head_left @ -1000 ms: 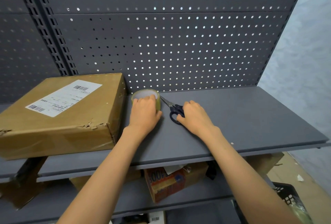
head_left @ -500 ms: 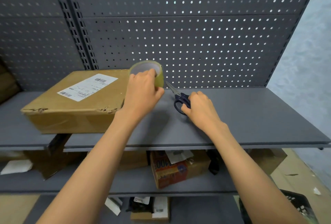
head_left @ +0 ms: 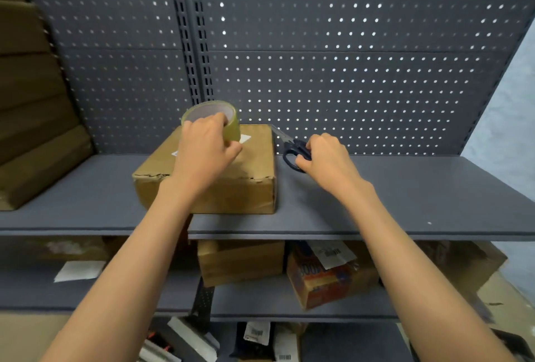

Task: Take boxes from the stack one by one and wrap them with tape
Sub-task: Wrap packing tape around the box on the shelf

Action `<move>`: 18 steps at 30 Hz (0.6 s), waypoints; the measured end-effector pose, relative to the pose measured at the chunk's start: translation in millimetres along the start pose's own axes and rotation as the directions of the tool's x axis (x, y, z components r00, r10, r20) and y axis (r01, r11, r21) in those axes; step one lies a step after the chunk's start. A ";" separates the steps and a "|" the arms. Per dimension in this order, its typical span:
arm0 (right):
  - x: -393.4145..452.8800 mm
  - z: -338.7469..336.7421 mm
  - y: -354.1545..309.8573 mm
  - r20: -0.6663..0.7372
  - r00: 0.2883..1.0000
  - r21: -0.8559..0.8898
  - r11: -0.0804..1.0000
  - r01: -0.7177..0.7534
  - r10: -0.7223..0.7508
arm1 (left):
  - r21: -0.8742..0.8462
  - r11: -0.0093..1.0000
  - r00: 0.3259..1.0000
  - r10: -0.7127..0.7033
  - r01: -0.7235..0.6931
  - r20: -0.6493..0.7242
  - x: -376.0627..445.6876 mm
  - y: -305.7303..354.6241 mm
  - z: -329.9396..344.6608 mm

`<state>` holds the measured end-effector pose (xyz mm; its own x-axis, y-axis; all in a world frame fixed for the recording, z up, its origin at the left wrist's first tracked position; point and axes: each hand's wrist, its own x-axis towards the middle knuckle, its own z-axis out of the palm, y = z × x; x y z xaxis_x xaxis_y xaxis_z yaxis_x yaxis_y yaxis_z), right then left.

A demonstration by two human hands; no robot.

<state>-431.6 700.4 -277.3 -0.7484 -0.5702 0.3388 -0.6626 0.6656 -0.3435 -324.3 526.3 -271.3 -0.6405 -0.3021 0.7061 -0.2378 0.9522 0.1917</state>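
**Tape roll lifted over the box, scissors gripped**

Left hand [head_left: 204, 156] grips the tape roll [head_left: 214, 118], now raised above the cardboard box [head_left: 231, 188]; earlier it was lower, at the box's 3 o'clock. Right hand [head_left: 327, 162] fingers curl round the scissors [head_left: 292, 148] handles at the box's 3 o'clock, now lifted off the shelf [head_left: 405, 196]. Box stack [head_left: 31, 130] at far 9 o'clock.

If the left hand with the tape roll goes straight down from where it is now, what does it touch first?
Most likely the top of the cardboard box: the left hand holds the tape roll above it, though height is hard to judge from this view.
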 end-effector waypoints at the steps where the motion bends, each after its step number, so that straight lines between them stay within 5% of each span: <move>1: 1.1 5.4 -14.5 -0.007 1.000 -0.003 1.000 0.003 -0.003 | 0.000 1.000 1.000 -0.004 0.004 0.004 -2.7 -14.3 -5.8; 10: 11.8 41.0 -104.2 -0.064 0.997 -0.019 0.999 -0.040 0.039 | -0.067 0.996 0.998 -0.054 0.056 0.042 -25.9 -119.1 -45.0; 18: 12.4 58.4 -133.4 -0.004 0.998 -0.067 0.996 -0.066 0.065 | -0.247 0.951 0.983 -0.174 0.185 0.064 -44.5 -142.0 -61.8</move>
<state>-354.2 576.4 -278.4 -0.7901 -0.5236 0.3188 -0.6086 0.7324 -0.3052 -216.9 407.4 -287.9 -0.6349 -0.4654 0.6167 -0.1637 0.8611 0.4813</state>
